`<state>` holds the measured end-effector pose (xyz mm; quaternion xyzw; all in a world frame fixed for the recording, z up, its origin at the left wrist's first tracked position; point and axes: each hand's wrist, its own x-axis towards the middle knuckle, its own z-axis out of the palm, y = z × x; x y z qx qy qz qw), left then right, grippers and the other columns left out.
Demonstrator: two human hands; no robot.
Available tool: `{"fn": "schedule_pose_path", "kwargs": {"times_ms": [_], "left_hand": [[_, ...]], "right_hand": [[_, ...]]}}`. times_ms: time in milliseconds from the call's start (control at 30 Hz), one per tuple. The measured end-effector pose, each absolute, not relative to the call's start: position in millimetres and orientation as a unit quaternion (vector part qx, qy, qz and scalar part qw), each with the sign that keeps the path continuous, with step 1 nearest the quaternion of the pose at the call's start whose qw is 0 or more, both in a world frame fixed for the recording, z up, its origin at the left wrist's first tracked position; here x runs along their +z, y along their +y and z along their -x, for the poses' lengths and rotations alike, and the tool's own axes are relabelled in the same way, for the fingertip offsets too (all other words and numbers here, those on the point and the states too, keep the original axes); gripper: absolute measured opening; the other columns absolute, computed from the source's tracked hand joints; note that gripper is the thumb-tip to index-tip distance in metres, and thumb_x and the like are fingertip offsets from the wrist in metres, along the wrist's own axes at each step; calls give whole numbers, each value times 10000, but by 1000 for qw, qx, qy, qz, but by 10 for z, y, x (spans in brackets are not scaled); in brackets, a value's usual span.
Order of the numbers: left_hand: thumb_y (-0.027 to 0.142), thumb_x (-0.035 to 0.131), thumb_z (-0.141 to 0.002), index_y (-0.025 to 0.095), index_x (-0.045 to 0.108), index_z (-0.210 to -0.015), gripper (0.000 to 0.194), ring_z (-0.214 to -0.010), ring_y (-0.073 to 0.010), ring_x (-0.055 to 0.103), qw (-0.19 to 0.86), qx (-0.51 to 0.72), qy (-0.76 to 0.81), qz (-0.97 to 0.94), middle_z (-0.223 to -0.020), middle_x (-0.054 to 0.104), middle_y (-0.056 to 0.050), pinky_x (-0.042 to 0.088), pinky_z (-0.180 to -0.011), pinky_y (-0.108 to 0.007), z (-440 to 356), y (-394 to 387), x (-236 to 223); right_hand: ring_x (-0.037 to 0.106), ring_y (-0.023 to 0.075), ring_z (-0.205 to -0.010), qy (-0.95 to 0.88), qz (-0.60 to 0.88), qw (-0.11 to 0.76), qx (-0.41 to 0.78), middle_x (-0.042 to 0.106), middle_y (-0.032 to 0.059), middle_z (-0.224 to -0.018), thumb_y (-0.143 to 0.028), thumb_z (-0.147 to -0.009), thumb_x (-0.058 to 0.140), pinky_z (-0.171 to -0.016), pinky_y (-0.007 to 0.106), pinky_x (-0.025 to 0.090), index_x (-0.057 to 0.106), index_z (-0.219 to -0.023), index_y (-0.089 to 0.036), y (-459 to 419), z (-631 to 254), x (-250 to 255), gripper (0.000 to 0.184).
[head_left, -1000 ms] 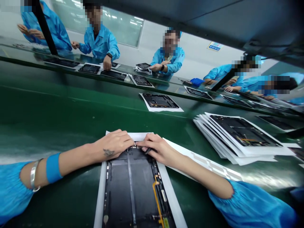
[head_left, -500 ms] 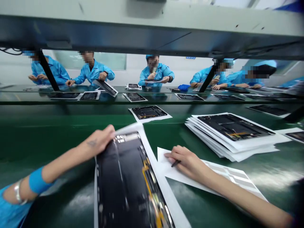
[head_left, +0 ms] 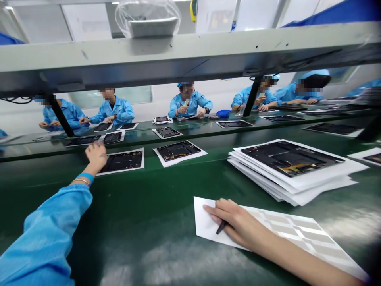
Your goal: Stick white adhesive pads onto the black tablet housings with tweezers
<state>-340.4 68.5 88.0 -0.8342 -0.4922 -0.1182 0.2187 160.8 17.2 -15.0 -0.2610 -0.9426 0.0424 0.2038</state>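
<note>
Two hands apart: open left hand at the edge of a tablet housing on the far side of the green belt, right hand pinching a black pen on a label sheet, housing stack still piled right.

The single head-worn view looks from above the near side of the green bench, facing forward and down across it toward the far edge. The person's left arm and right forearm enter close up from the bottom corners. A grey overhead shelf beam crosses the top, with co-workers well beyond.
</note>
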Motion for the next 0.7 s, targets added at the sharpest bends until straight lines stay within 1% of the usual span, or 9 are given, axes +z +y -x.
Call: {"fn": "schedule_pose_path", "kwargs": {"times_ms": [100,133,200,300,367,433,500,600,700], "left_hand": [[126,524,-967,108,519,-1339,373,-1303,-311,486,247,-103,-474,839,-1397,512,-195,417,-1057,-530,2998,1122,650],[72,501,-955,126,519,-1351,400,-1345,-295,452,245,-84,-451,854,-1423,503,-182,383,-1095,-506,2848,1273,560],[43,495,-950,171,547,-1331,405,-1353,-245,454,233,-41,-402,885,-1412,534,-128,378,-1115,-444,2570,1557,396],[194,565,-977,155,600,-1228,257,-1190,-234,580,226,1,-355,907,-1270,614,-97,485,-1011,-446,2276,1899,258],[312,603,-970,142,606,-1189,278,-1053,-224,630,228,16,-340,912,-1192,625,-91,543,-909,-440,2183,2038,251],[355,607,-966,146,605,-1176,296,-974,-202,641,231,26,-326,916,-1155,627,-84,563,-848,-405,2154,2082,301],[339,601,-969,143,615,-1131,254,-925,-184,640,237,30,-313,919,-1094,639,-68,559,-828,-383,2149,2019,408],[204,537,-972,145,631,-1021,121,-851,-164,620,257,17,-313,914,-963,648,-65,516,-818,-329,2090,1717,684],[156,384,-984,156,614,-1027,234,-800,-176,596,274,-18,-329,904,-935,628,-93,468,-738,-302,1898,1170,1068]], "right_hand": [[528,207,-686,-942,260,207,46,600,74,-741,-134,-975,363,-623,338,359,669,-1034,-171,175,-1607,-180,314],[528,207,-687,-941,262,209,46,600,75,-742,-130,-973,367,-623,337,356,669,-1049,-170,175,-1608,-186,313],[531,208,-694,-940,267,208,44,606,79,-751,-115,-966,374,-626,335,354,662,-1105,-164,170,-1608,-186,323],[540,213,-716,-941,274,191,50,617,85,-778,-117,-965,385,-643,337,364,650,-1154,-155,156,-1605,-155,327],[544,218,-732,-942,278,178,61,620,87,-791,-129,-969,386,-652,341,368,651,-1149,-153,152,-1599,-129,321],[544,225,-743,-942,280,170,73,620,91,-798,-133,-968,380,-657,347,373,653,-1141,-150,154,-1591,-116,324],[542,232,-752,-942,278,167,81,619,94,-804,-124,-957,374,-665,357,386,650,-1152,-149,165,-1585,-119,338],[552,249,-804,-939,265,201,93,625,115,-876,-127,-911,428,-713,387,434,614,-1222,-138,183,-1589,-114,363],[575,242,-870,-911,240,308,137,631,124,-948,-161,-913,466,-772,392,476,565,-1302,-133,164,-1634,2,403]]}}
